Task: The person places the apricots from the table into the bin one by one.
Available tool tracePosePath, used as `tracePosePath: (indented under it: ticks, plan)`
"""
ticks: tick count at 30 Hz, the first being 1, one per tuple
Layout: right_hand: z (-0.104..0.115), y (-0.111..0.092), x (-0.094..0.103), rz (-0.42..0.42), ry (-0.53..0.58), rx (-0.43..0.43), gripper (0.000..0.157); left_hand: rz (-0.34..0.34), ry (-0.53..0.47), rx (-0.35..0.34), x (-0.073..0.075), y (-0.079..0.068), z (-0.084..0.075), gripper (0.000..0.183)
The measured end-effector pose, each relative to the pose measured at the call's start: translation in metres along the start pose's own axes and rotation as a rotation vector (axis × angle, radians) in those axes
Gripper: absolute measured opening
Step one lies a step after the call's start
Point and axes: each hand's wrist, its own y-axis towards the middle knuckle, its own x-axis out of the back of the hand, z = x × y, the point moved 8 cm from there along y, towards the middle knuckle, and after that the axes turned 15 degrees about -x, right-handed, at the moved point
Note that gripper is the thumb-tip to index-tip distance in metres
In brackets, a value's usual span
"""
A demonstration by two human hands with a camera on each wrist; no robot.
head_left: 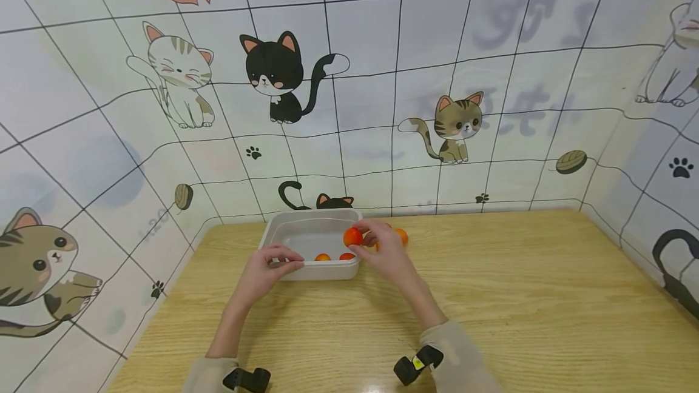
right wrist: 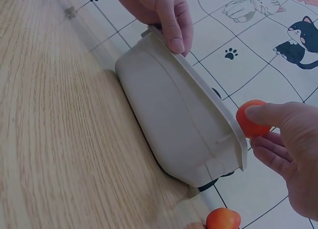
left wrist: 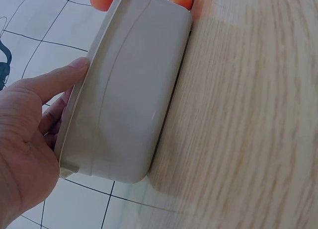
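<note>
A pale grey plastic box [head_left: 327,270] sits on the table near the wall. My left hand [head_left: 264,268] pinches its near rim at the left corner; the left wrist view shows the thumb [left wrist: 78,63] outside and the fingers behind the rim. Over the box's right edge, my right hand [head_left: 389,253] holds a small round orange-red fruit [head_left: 352,236] between thumb and fingers. Inside the box, two more such fruits [head_left: 323,257] show above the front rim. Just right of the box, other orange fruits [head_left: 401,236] lie partly hidden behind the right hand.
The wood-grain table [head_left: 519,296] stretches away to the right and toward me. A wall covering [head_left: 371,108] with cat drawings and grid lines stands close behind the box and turns forward at both sides.
</note>
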Motion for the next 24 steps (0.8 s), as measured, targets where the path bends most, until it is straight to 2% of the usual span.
tracePosePath:
  ticks: [13, 24]
  plan:
    - [-0.0018, -0.0022, -0.0062, 0.056, 0.014, 0.01, 0.034, -0.003, -0.026, 0.029, -0.0011, -0.0022, -0.002, 0.005]
    - [-0.0011, -0.005, 0.0016, 0.055, -0.021, 0.04, 0.034, -0.022, -0.034, 0.003, -0.0024, -0.0033, -0.0026, 0.006]
